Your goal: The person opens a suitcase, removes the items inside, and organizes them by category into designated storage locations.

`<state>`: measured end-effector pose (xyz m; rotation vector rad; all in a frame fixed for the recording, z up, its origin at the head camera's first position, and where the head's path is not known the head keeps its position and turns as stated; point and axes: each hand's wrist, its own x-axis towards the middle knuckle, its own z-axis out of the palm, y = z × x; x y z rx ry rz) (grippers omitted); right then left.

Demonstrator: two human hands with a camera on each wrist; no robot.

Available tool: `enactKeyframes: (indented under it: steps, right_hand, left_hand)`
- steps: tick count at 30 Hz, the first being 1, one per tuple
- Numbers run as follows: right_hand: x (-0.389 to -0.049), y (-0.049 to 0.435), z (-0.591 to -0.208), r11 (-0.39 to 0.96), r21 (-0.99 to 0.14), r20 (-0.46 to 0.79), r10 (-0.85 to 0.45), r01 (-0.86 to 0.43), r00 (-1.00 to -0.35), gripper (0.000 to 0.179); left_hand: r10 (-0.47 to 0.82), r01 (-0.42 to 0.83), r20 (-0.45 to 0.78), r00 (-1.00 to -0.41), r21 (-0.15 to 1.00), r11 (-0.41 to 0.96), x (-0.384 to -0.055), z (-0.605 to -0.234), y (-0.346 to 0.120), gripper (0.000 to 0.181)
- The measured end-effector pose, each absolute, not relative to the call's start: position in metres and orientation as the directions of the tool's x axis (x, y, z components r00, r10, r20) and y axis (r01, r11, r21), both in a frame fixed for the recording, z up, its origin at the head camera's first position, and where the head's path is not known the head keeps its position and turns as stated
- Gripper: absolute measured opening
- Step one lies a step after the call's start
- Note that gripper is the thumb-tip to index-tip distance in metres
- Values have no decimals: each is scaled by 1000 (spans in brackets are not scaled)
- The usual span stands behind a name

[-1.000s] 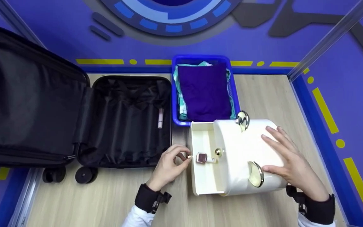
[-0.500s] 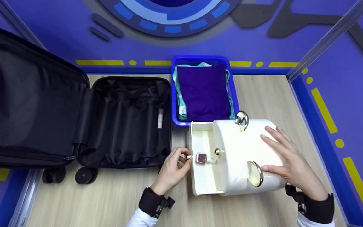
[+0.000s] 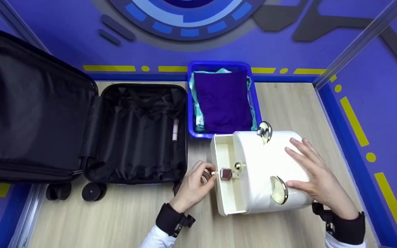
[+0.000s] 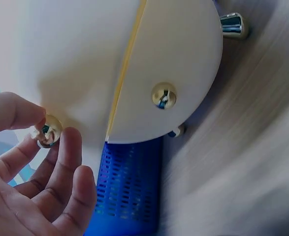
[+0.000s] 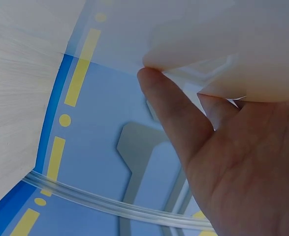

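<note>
A white cabinet [image 3: 271,155] with a rounded front has one drawer [image 3: 231,199] pulled partly out. My left hand [image 3: 193,184] pinches that drawer's gold knob [image 4: 50,135] between thumb and fingertip, the other fingers loosely bent. Inside the drawer lies a small square bottle [image 3: 226,174] with dark red contents, its pale end partly hidden by the cabinet's edge. A second gold knob [image 4: 164,96] sits on the other front panel, untouched. Fingers spread, my right hand [image 3: 317,177] rests on the cabinet's top near its back.
Left of the cabinet lies an opened black suitcase [image 3: 140,144], with a pink lipstick-like tube [image 3: 175,130] inside. Behind the cabinet, a blue basket [image 3: 191,131] holds folded purple cloth [image 3: 222,100]. Two shiny rounded ears [image 3: 280,190] stick up from the cabinet. Blue panels [image 3: 374,103] wall the table.
My left hand has moved right, pushing the drawer a little farther into the cabinet. The small bottle has shifted right with it. My right hand has stayed in place.
</note>
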<state>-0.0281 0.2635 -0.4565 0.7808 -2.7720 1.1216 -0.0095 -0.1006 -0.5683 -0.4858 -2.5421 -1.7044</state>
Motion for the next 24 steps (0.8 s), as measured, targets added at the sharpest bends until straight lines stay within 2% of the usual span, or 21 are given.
enactKeyframes:
  steps: [8, 24]
  right_hand:
    - [-29, 263, -460, 594, -636, 275, -421, -492, -864, 95]
    - [-28, 262, -458, 598, -636, 254, -436, -488, -864, 94]
  left_hand:
    - [283, 303, 204, -937, 877, 372, -13, -568, -88, 19]
    - [370, 328, 189, -909, 873, 360, -27, -569, -60, 19]
